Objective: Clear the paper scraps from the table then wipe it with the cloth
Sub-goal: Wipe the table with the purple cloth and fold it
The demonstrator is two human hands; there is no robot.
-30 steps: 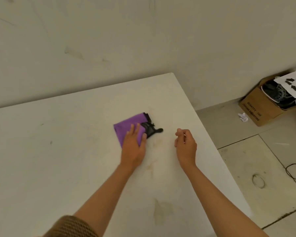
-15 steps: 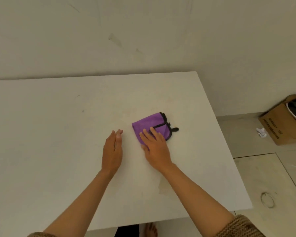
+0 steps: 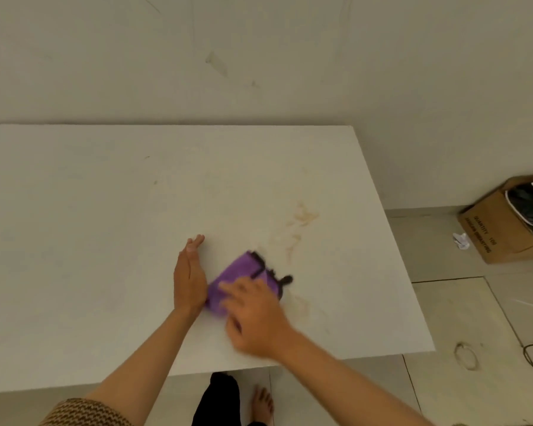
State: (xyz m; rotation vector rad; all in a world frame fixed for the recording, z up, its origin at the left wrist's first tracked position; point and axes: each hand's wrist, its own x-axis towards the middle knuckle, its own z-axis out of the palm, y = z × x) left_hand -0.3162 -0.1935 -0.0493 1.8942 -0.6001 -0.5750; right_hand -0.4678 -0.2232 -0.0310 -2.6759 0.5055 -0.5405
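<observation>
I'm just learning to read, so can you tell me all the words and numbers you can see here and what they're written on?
"QUANTITY 100": printed on the side of the cardboard box on the floor.
A second printed line beside it on the same box: too blurred to read.
The purple cloth and the table: no writing shows.

The cloth (image 3: 237, 272) lies on the table (image 3: 74, 241), toward its near right corner. My right hand (image 3: 256, 318) rests on the cloth's near half. My left hand (image 3: 190, 278) stands on edge just left of the cloth. Right of the table, on the floor, sits a cardboard box (image 3: 499, 232), with a paper scrap (image 3: 461, 241) just left of it.
</observation>
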